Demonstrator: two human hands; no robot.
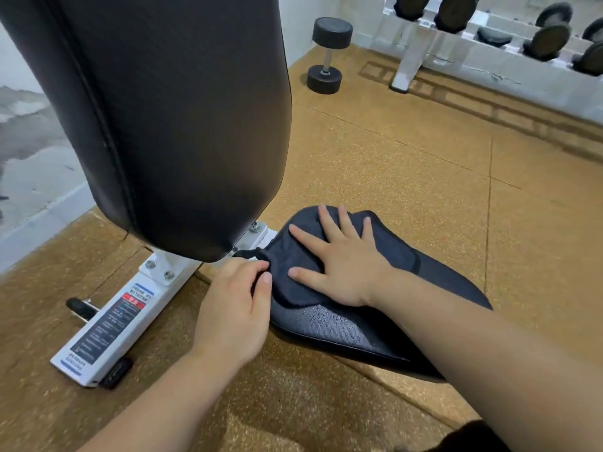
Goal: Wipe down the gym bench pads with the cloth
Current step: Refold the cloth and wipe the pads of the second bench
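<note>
Right hand (342, 265) flat, fingers spread on dark grey cloth (300, 256) over black seat pad (342, 324); left hand (235, 308) pinches cloth edge. Risk: cloth bunching, missed strips.

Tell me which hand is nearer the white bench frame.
Left. The left hand grips the cloth edge just beside the white frame; the right hand lies flat on the cloth, farther right.
</note>
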